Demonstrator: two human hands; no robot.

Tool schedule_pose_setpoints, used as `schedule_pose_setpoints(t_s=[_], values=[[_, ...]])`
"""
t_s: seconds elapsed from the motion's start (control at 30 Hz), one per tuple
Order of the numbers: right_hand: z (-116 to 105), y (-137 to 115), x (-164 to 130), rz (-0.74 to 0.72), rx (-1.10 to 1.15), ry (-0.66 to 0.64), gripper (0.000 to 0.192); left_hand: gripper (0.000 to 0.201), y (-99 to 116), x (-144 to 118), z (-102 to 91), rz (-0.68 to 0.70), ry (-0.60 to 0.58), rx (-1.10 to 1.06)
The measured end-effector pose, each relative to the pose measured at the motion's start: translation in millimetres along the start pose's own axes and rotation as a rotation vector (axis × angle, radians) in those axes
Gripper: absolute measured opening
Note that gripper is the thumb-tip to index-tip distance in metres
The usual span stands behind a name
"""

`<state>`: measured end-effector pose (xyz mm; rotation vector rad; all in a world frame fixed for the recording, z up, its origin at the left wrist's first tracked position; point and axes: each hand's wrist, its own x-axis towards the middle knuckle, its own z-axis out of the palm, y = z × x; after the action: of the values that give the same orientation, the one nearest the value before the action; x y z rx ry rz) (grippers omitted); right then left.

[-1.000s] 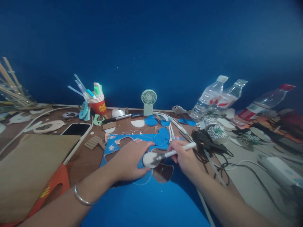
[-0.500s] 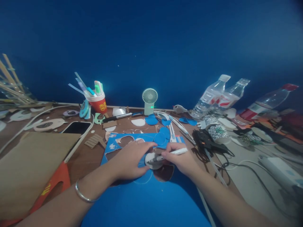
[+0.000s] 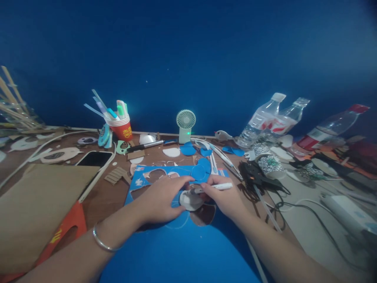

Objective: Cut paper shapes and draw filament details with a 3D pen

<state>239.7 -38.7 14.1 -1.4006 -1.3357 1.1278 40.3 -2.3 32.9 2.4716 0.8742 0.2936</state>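
1. Left hand (image 3: 159, 196) spread, pressing the blue cardboard sheet (image 3: 184, 170).
2. Pale curved outline (image 3: 176, 228): drawn, apparently uncut.
3. White oval piece (image 3: 190, 202) on the sheet; marking around it unclear.
4. Rounded hole (image 3: 203, 216): already cut.
5. Right hand (image 3: 226, 198) grips the slim white pen (image 3: 222, 186).
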Motion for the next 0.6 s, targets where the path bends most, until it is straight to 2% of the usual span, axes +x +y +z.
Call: schedule_pose_setpoints(t_s=[0.23, 0.4, 0.6], values=[[0.1, 0.0, -0.6, 0.033, 0.004, -0.014, 0.026, 0.062, 1.1, 0.4, 1.5, -0.034, 0.051, -0.041], [-0.3, 3.4, 0.4, 0.039, 0.061, -0.034, 0.025, 0.062, 1.3, 2.3, 2.5, -0.093, 0.044, -0.065], [-0.8, 8.8, 0.4, -0.036, 0.011, -0.113, 0.023, 0.062, 1.1, 2.8, 2.2, -0.083, 0.047, -0.045]])
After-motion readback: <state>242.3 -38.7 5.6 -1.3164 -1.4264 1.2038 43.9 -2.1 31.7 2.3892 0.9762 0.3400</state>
